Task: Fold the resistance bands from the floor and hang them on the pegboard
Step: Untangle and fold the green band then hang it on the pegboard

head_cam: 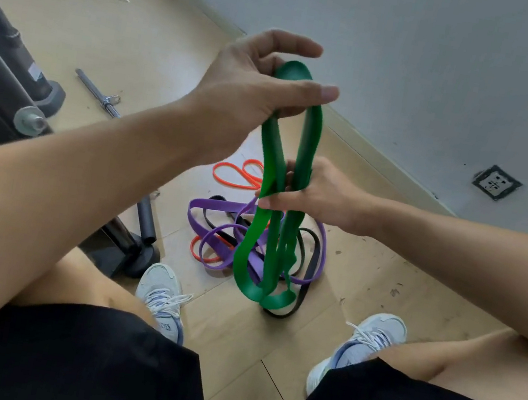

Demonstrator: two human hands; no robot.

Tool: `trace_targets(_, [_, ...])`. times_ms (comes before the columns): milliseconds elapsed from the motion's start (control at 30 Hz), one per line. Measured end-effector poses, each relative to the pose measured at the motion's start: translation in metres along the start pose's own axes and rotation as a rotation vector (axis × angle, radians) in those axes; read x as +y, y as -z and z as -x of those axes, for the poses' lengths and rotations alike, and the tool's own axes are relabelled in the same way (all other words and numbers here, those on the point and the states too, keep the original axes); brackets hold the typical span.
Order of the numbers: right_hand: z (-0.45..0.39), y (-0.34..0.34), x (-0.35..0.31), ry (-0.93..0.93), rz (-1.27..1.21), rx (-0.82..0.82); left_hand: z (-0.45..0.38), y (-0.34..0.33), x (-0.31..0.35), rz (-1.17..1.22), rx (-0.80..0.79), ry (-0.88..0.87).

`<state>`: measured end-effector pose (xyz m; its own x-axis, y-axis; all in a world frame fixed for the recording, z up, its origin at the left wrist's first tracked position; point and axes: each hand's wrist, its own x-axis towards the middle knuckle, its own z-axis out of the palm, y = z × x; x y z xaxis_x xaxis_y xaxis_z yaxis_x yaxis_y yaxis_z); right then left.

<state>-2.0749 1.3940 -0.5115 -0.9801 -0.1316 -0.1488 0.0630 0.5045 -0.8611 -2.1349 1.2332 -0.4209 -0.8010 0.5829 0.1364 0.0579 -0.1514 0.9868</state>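
Left hand [255, 94]: we hook the green band [271, 180] top fold.
Right hand [312, 192]: we pinch strands below; even the loops.

- Green band [271, 180]: wide, doubled into hanging loops, held upright above the floor pile.
- Purple band [216, 208], black band [313, 263], orange band [237, 173]: tangled on the floor.

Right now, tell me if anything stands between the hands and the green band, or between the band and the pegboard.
Nothing stands between them: the left hand holds the green band at its top loop, and the right hand grips its middle. Its lower loops hang over the purple band on the floor. The pegboard is out of view, so that path cannot be judged.
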Motion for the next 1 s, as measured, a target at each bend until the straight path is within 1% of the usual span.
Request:
trace_targets(100, [-0.003, 0.010, 0.006, -0.005, -0.091, 0.014, -0.005, 0.018, 0.001, 0.056, 0.033, 0.007])
trace_targets(133, [-0.003, 0.013, 0.006, -0.012, -0.099, -0.004, -0.006, 0.022, 0.003, 0.039, 0.035, 0.006])
trace_targets(167, [-0.003, 0.015, 0.008, -0.026, -0.090, -0.033, -0.007, 0.025, 0.007, -0.039, 0.028, 0.007])
trace_targets(200, [-0.002, 0.017, 0.010, -0.048, -0.056, -0.066, -0.008, 0.028, 0.010, -0.191, 0.008, 0.015])
trace_targets(233, [-0.002, 0.017, 0.012, -0.072, 0.005, -0.094, -0.008, 0.029, 0.013, -0.409, -0.037, 0.045])
trace_targets(300, [-0.001, 0.017, 0.020, -0.125, 0.132, -0.146, -0.003, 0.029, 0.010, -0.906, -0.199, 0.208])
trace_targets(333, [-0.001, 0.018, 0.025, -0.150, 0.169, -0.170, -0.001, 0.028, 0.005, -1.106, -0.294, 0.305])
trace_targets(367, [0.000, 0.018, 0.028, -0.163, 0.191, -0.195, 0.002, 0.027, 0.000, -1.238, -0.374, 0.373])
trace_targets(400, [0.000, 0.019, 0.032, -0.168, 0.211, -0.216, 0.002, 0.026, -0.005, -1.301, -0.417, 0.392])
trace_targets(433, [0.001, 0.019, 0.033, -0.167, 0.228, -0.229, 0.001, 0.025, -0.009, -1.310, -0.422, 0.376])
trace_targets(500, [0.002, 0.020, 0.034, -0.170, 0.240, -0.222, -0.002, 0.025, -0.011, -1.223, -0.357, 0.317])
trace_targets(567, [0.003, 0.025, 0.034, -0.173, 0.221, -0.164, -0.004, 0.027, -0.010, -1.091, -0.260, 0.228])
trace_targets(633, [0.003, 0.032, 0.035, -0.158, 0.169, -0.091, -0.003, 0.029, -0.010, -0.908, -0.177, 0.173])
trace_targets(700, [0.003, 0.038, 0.037, -0.144, 0.152, -0.054, -0.002, 0.030, -0.010, -0.700, -0.121, 0.164])
trace_targets(867, [0.001, 0.037, 0.044, -0.163, 0.296, -0.098, -0.008, 0.032, -0.002, -0.264, -0.020, 0.122])
trace_targets(1000, [-0.001, 0.040, 0.045, -0.173, 0.286, -0.061, -0.009, 0.035, 0.001, -0.192, 0.008, 0.080])
